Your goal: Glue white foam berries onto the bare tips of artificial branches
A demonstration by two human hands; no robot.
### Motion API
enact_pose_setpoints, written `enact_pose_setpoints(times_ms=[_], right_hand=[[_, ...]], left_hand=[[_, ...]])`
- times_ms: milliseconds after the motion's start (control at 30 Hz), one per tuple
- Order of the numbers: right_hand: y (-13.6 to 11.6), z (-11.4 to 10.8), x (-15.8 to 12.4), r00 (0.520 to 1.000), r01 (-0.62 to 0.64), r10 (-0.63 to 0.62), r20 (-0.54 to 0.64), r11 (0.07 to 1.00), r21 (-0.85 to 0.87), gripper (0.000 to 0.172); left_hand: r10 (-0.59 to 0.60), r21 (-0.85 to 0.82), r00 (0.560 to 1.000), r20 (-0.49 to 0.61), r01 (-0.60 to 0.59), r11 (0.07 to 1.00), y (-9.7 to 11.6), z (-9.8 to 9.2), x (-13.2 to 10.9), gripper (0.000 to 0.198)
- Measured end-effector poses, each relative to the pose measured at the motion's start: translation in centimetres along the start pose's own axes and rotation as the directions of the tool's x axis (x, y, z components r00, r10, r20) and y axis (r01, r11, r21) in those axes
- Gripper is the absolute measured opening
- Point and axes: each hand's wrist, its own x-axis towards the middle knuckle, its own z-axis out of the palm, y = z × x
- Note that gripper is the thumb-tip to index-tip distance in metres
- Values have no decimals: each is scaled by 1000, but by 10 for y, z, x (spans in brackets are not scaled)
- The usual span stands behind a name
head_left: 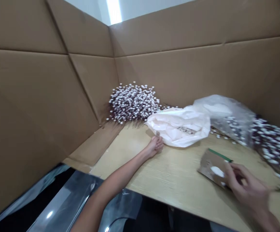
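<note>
My left hand [155, 145] is closed beside the near left edge of a white plastic bag [178, 140]. A small brownish tip shows above its thumb, too small to name. Small pale pieces [186, 130] lie inside the bag's open mouth. On the right, my right hand [247, 188] pinches the right edge of a brown cardboard piece [206, 162] with a green border. A white blob [217, 171] sits on the cardboard's face, and small white bits show near my fingertips. Motion blurs the right hand somewhat.
A thick bundle of dark twigs with white buds [134, 103] lies in the far corner. More white-budded twigs [272, 141] lie at right, partly in a clear plastic bag [238, 112]. Tall cardboard walls [190, 64] surround the pale tabletop [169, 177].
</note>
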Motion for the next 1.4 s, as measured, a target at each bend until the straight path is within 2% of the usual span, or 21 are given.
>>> enact_pose_setpoints(times_ms=[100, 300, 367, 533, 733, 933, 1133, 1233, 1400], right_hand=[[-25, -13, 2, 997, 83, -83, -9, 996, 33, 27], [-40, -43, 0, 999, 29, -30, 20, 997, 65, 23], [-38, -52, -4, 998, -13, 9, 61, 997, 71, 24], [-24, -67, -6, 977, -122, 113, 180, 992, 44, 24], [-1, -81, -6, 962, -209, 213, 172, 977, -42, 25], [14, -89, -21, 959, -198, 207, 191, 978, -63, 25], [9, -89, -17, 936, -188, 194, 295, 981, -49, 27], [13, -94, -10, 924, -234, 241, 295, 970, -60, 30], [20, -101, -4, 910, -290, 302, 285, 953, -85, 31]], left_hand=[[0, 23, 1000, -19, 1, 1000, 7, -2, 2, 53], [28, 63, 999, -41, -26, 998, 18, -3, 12, 51], [36, 86, 998, -49, -32, 996, 19, -1, 13, 50], [156, 298, 980, -121, -114, 948, 18, 5, 10, 41], [190, 452, 978, -87, -131, 882, 17, 10, 7, 37], [142, 545, 984, -104, -63, 836, 18, 11, 9, 44], [167, 548, 976, -140, -64, 834, 17, 12, 12, 58], [134, 529, 979, -151, -34, 848, 17, 12, 12, 63], [128, 493, 986, -105, -60, 868, 21, 20, 7, 78]])
